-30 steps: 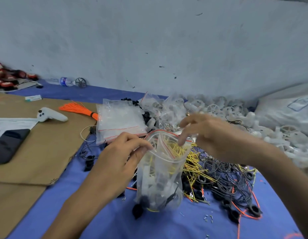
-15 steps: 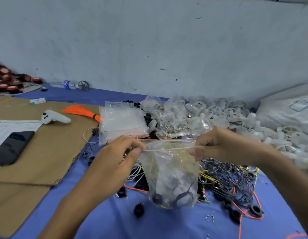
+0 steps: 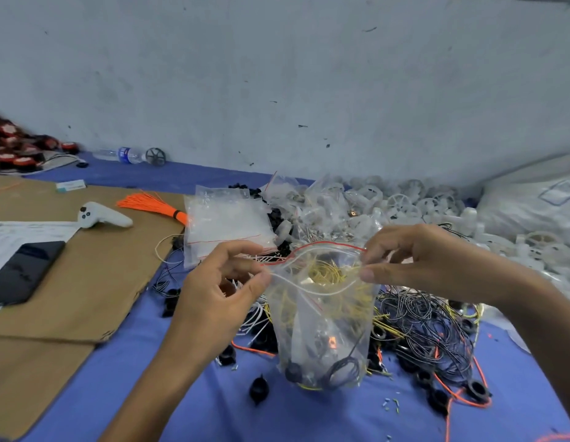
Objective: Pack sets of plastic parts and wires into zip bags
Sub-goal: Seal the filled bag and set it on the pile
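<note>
The bag (image 3: pixel 322 330) stands upright near the middle of the tabletop (image 3: pixel 277 416), its bottom apparently resting on the blue cloth, just in front of the loose tangle (image 3: pixel 430 323) of black wires. Half a second ago its top was drawn into a flat, tight line between the two hands; now that line has slackened and the mouth gapes, with the red-edged far lip arching away and the near lip sagging toward the person. The left hand (image 3: pixel 220 291) has a pinch grip on the left end of the mouth, thumb and forefinger closed on the plastic. The right hand (image 3: pixel 430 263) pinches the right end the same way, its other fingers loosely spread. A second ago that right hand hovered over the opening with no hold on it, so it has since taken up the rim. Yellow wires (image 3: pixel 325 272) show inside near the top, and black parts (image 3: pixel 341 368) lie at the bottom. The set looks loaded, but the zip is not yet shut. The lips probably need lining up again before they are pressed together along their length.
</note>
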{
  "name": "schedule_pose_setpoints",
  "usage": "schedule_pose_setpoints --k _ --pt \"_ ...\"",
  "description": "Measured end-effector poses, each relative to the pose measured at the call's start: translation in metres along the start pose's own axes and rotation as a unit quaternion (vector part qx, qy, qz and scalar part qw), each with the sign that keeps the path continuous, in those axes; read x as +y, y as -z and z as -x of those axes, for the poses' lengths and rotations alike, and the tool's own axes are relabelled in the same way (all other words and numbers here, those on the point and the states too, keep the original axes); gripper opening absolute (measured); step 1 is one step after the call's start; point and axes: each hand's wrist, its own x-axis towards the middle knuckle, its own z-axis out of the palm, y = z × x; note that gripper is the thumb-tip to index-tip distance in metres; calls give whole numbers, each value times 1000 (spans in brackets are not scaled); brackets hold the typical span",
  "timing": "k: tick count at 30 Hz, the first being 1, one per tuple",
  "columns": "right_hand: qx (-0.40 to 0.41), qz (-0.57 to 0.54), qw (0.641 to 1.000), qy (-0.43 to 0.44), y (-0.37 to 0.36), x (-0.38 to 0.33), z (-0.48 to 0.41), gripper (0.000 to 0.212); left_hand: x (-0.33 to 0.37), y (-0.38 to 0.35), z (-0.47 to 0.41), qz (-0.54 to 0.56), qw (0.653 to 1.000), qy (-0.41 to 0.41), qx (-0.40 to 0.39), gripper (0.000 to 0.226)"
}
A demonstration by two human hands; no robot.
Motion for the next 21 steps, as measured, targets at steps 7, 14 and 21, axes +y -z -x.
schedule_pose_setpoints --k 7,14,21 --pt "38 163 979 115 -33 -55 -23 56 -3 -7 3 53 998 -12 19 27" --pt "8 218 968 122 -50 -72 -50 15 1 -3 7 57 998 5 12 26" --pt "18 263 955 137 -60 -71 -51 18 -1 -4 9 50 998 24 24 25"
